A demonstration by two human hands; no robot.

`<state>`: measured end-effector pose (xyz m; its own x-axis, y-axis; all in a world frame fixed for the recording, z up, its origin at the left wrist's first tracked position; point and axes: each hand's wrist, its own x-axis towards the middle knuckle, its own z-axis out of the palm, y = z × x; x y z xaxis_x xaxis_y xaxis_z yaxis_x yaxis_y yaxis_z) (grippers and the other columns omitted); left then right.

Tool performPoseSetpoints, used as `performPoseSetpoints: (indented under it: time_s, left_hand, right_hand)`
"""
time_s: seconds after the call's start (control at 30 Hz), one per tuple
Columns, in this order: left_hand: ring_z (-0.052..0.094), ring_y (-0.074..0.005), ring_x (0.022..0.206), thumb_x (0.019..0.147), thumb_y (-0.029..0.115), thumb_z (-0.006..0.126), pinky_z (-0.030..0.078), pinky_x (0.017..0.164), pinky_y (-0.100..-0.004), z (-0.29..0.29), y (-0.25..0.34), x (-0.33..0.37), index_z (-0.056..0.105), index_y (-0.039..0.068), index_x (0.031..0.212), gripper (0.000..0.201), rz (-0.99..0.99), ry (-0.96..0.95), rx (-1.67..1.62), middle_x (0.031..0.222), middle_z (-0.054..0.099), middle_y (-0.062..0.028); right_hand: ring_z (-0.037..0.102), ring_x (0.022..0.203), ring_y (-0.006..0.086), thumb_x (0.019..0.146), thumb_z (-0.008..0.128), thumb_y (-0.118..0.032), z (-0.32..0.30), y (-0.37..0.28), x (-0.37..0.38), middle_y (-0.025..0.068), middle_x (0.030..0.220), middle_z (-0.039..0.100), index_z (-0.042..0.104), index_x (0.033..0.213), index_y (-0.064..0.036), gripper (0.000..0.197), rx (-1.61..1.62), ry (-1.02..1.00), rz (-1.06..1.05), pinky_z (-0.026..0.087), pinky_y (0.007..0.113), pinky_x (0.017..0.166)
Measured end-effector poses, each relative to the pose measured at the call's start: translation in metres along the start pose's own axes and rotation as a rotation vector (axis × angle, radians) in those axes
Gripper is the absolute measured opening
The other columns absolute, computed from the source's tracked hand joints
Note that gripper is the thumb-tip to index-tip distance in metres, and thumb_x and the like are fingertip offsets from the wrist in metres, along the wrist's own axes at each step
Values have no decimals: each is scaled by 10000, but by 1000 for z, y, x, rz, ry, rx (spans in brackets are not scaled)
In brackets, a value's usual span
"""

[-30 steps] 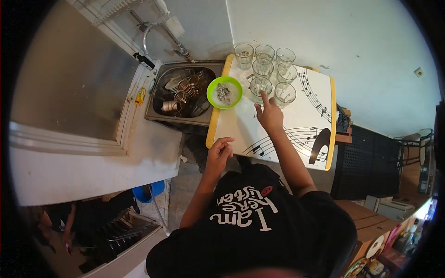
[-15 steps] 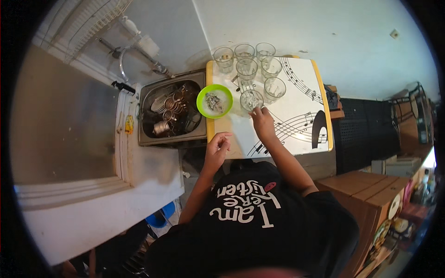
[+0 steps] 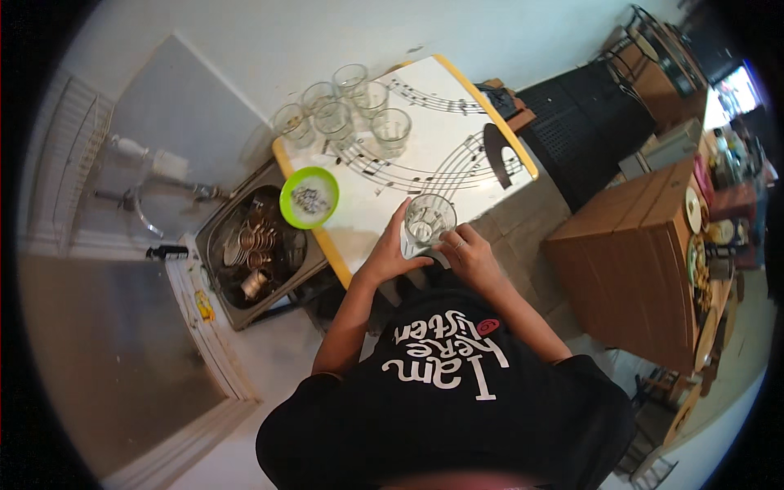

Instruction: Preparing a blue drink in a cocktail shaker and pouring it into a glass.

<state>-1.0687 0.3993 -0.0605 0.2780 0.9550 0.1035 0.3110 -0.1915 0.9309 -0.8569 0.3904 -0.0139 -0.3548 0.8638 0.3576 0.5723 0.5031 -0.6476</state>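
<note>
**Interior, general view**

Wall [image 3: 490, 28], pale and plain: running behind the table [image 3: 355, 241], which is displaying a white top, yellow edging and black musical notation. Wall section [image 3: 180, 98], grey: adjoining the pale wall on the left. Rack [image 3: 73, 151], white wire: hanging at far left. Pane [image 3: 106, 343], large, brownish-grey: sitting below the rack within a pale frame [image 3: 216, 367]. Floor [image 3: 527, 278], grey tile: showing between table and cabinet [image 3: 629, 282], a brown unit that is standing at right. Panel [image 3: 563, 131], black, perforated: lying beyond the table. Bright rectangle [image 3: 737, 91], perhaps a window or screen: glowing at upper right.
</note>
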Motion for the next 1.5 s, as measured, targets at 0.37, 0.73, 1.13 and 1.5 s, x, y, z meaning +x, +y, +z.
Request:
performPoseSetpoints:
  time_s: [0.37,0.73,1.13,1.5]
  left_hand:
    - [567,-272,1267,708,196,924,455,1077,-389,130,25,64,320,-10,1498,1015,88,-94,-254,1349,567,-184]
    - [538,-222,1261,738,167,913,450,1080,-371,318,68,172,267,28,1525,1027,56,-134,-515,1376,512,-134]
    - [520,-250,1305,742,289,913,424,1104,-385,447,117,342,265,-5,1514,1050,66,-391,-451,1408,493,-166]
    - [537,-254,1302,754,283,903,444,1094,-399,561,126,621,299,27,1509,1000,152,-718,-431,1394,518,-150]
  right_hand:
    - [602,862,214,771,862,-146,-78,75,-62,114,1040,561,557,1298,-82,613,190,303,155,517,327,703]
    - [547,1189,262,745,890,-301,-242,247,-79,139,1322,509,421,1441,-50,876,432,134,208,497,382,926]
    - [504,1311,258,686,939,-317,-360,393,-63,138,1391,514,362,1486,-49,1022,536,257,357,438,409,1055]
    - [529,1297,255,709,928,-193,-480,571,36,138,1375,526,363,1492,-64,974,602,561,535,461,410,1077]
